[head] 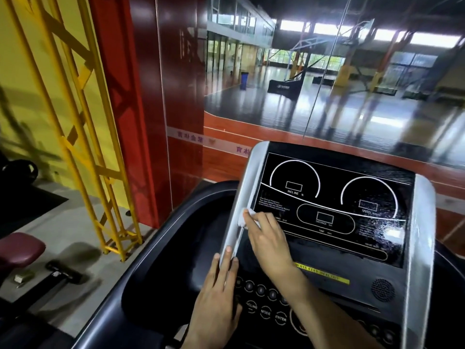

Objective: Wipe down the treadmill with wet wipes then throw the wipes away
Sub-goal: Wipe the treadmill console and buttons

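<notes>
The treadmill console [334, 205] fills the lower right, a black display panel with silver side rails. My right hand [268, 238] presses a crumpled white wet wipe [245, 217] against the left silver rail [241, 197], at the edge of the display. Only part of the wipe shows beyond my fingers. My left hand [217, 303] rests flat, fingers straight, on the lower end of that same rail beside the round buttons [261, 298]. The right half of the display glistens wet.
The dark curved treadmill handrail [161, 248] runs along the left. A yellow metal frame [83, 137] and a red pillar [136, 109] stand beyond it. A maroon bench pad [20, 248] sits at far left. A glass wall ahead overlooks a sports hall.
</notes>
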`<state>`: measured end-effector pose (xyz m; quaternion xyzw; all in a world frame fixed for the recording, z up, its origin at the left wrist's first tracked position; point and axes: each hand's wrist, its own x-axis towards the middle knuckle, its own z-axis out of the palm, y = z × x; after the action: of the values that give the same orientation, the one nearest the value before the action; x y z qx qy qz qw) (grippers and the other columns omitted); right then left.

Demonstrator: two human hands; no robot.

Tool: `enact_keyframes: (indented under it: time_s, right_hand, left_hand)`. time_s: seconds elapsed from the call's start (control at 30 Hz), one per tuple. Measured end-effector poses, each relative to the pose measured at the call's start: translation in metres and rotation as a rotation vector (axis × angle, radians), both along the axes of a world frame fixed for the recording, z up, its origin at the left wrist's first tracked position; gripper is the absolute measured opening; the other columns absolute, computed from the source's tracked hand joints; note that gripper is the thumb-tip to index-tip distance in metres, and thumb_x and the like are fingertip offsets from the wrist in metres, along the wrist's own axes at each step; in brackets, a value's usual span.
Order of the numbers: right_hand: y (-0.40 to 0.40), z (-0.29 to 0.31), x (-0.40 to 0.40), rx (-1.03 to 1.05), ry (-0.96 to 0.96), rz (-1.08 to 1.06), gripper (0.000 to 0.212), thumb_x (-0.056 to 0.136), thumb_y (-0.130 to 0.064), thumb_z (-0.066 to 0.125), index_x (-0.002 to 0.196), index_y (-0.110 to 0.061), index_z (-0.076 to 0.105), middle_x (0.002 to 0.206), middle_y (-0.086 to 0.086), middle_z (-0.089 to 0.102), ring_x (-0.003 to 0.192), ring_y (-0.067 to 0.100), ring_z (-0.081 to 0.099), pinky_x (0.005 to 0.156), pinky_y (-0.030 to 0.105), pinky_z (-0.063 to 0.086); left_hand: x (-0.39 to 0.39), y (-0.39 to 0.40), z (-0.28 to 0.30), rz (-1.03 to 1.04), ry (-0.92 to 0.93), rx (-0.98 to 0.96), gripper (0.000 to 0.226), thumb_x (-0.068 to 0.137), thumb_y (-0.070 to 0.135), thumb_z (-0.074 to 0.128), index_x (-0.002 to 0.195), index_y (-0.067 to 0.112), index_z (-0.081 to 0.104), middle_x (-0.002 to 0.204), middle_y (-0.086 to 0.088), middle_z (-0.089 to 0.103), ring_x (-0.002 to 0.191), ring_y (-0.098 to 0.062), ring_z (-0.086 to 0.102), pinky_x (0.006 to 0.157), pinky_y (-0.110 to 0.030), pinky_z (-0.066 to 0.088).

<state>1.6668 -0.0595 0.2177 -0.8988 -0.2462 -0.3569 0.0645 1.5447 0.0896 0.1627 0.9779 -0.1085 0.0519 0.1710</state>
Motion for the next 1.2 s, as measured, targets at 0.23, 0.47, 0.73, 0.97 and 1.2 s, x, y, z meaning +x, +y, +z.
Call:
enact_keyframes:
  time_s: [0.23, 0.47, 0.73, 0.97, 1.2]
  right_hand:
    - [0.002, 0.101, 0.081, 0.066, 0.058, -0.167, 0.048, 0.083, 0.004, 0.069, 0.129, -0.005, 0.061, 0.101, 0.012, 0.058, 0.095, 0.033, 0.055, 0.075, 0.043, 0.053]
    - [0.028, 0.076, 0.062, 0.328, 0.087, -0.169, 0.037, 0.093, -0.003, 0.059, 0.129, -0.004, 0.062, 0.096, 0.014, 0.055, 0.091, 0.033, 0.051, 0.075, 0.045, 0.051]
    - [0.007, -0.001, -0.012, -0.010, 0.027, 0.093, 0.053, 0.084, -0.008, 0.073, 0.135, -0.009, 0.059, 0.097, 0.003, 0.062, 0.083, 0.023, 0.055, 0.079, 0.037, 0.050]
    - [0.015, 0.081, 0.059, 0.218, 0.169, -0.144, 0.043, 0.094, -0.006, 0.060, 0.136, -0.011, 0.059, 0.101, 0.007, 0.056, 0.096, 0.028, 0.052, 0.078, 0.046, 0.053]
    - [0.017, -0.006, -0.018, 0.036, 0.026, -0.126, 0.053, 0.083, -0.006, 0.072, 0.134, -0.006, 0.058, 0.094, 0.010, 0.055, 0.084, 0.029, 0.050, 0.079, 0.041, 0.045]
  left_hand:
    - [0.001, 0.002, 0.004, -0.044, 0.072, 0.098, 0.109, 0.052, 0.053, 0.071, 0.148, 0.007, 0.048, 0.167, -0.014, 0.021, 0.147, -0.036, 0.033, 0.114, -0.039, 0.023]
    - [0.002, 0.004, 0.003, -0.062, -0.019, 0.158, 0.107, 0.059, 0.052, 0.074, 0.149, 0.003, 0.045, 0.165, -0.020, 0.021, 0.151, -0.037, 0.021, 0.116, -0.043, 0.023]
    - [-0.002, 0.007, 0.006, -0.094, -0.059, -0.057, 0.099, 0.092, 0.032, 0.057, 0.159, 0.022, -0.014, 0.157, 0.010, -0.044, 0.148, -0.017, -0.036, 0.119, -0.021, -0.014]
    - [-0.003, 0.007, 0.011, -0.099, -0.012, -0.067, 0.094, 0.095, 0.035, 0.053, 0.159, 0.021, -0.014, 0.157, 0.010, -0.044, 0.149, -0.019, -0.033, 0.126, -0.030, -0.004]
    - [0.001, 0.030, 0.005, 0.003, -0.071, -0.508, 0.064, 0.085, 0.008, 0.050, 0.146, 0.026, 0.046, 0.164, 0.014, 0.027, 0.143, -0.006, 0.036, 0.119, -0.023, 0.027]
